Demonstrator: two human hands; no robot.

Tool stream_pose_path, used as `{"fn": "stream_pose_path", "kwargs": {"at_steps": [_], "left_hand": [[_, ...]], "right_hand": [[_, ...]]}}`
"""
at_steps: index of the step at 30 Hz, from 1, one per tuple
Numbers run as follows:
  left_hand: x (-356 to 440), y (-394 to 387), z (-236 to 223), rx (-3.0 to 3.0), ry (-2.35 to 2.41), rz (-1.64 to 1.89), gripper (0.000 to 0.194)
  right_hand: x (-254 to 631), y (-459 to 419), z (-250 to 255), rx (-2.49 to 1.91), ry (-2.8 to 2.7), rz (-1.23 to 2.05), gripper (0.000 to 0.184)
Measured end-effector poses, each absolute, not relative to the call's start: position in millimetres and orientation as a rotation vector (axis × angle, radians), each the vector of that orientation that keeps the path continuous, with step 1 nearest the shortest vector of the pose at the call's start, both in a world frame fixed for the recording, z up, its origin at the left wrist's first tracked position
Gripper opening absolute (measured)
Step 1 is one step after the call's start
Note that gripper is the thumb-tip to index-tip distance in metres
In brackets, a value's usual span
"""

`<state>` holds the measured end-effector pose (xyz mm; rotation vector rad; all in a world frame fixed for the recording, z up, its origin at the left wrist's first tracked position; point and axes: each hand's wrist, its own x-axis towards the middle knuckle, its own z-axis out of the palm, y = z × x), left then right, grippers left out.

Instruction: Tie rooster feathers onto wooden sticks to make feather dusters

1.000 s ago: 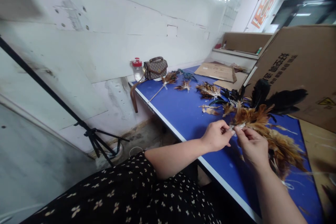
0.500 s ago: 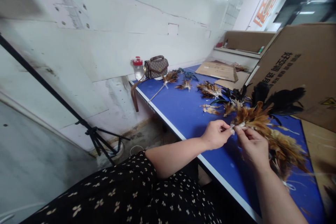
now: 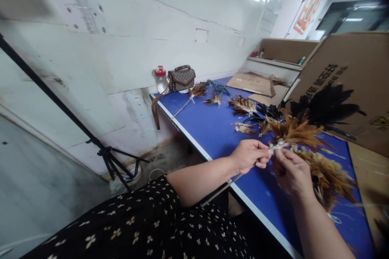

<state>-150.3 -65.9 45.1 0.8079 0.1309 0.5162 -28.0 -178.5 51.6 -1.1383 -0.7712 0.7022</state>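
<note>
My left hand [image 3: 251, 156] is closed round a thin stick [image 3: 223, 189], whose lower end points back toward my lap. At its upper end is a feather bundle [image 3: 296, 129] with brown feathers and a white, bound-looking base, like a feather duster. My right hand [image 3: 293, 170] pinches at that white base, its fingertips close to my left ones. Whether it grips thread or quills is too small to tell. Long black feathers [image 3: 330, 107] stand out behind the brown ones. A tan feather bunch [image 3: 328, 170] lies right of my right hand.
Several more feather bunches [image 3: 241, 105] lie along the blue table [image 3: 203, 119]. Another feathered stick [image 3: 182, 108] rests near the far-left edge. Behind are a handbag [image 3: 181, 79], a red-lidded jar [image 3: 160, 80] and flat cardboard [image 3: 251, 83]. A large carton [image 3: 358, 68] stands right; a black tripod [image 3: 106, 151] stands left.
The stick now shows below my left hand, where it did not show before. The brown bundle and black feathers have tilted, and my left fingers have closed lower round the stick.
</note>
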Motion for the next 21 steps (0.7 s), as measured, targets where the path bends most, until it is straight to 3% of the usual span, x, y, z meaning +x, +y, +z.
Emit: {"fn": "stream_pose_path", "kwargs": {"at_steps": [9,16,21], "left_hand": [[-162.6,-57.1,52.5,0.664,-0.111,0.175,0.036],[-163.9,-55.4,53.1,0.671,-0.163,0.113,0.039],[-156.8,-60.0,50.0,0.768,0.03,0.298,0.046]], "right_hand": [[-27.0,-185.7,54.0,-1.097,-0.822,0.672,0.046],[-23.0,-190.5,56.3,-1.115,-0.801,0.615,0.055],[-18.8,-188.7,48.5,-1.209,-0.791,0.507,0.053]]}}
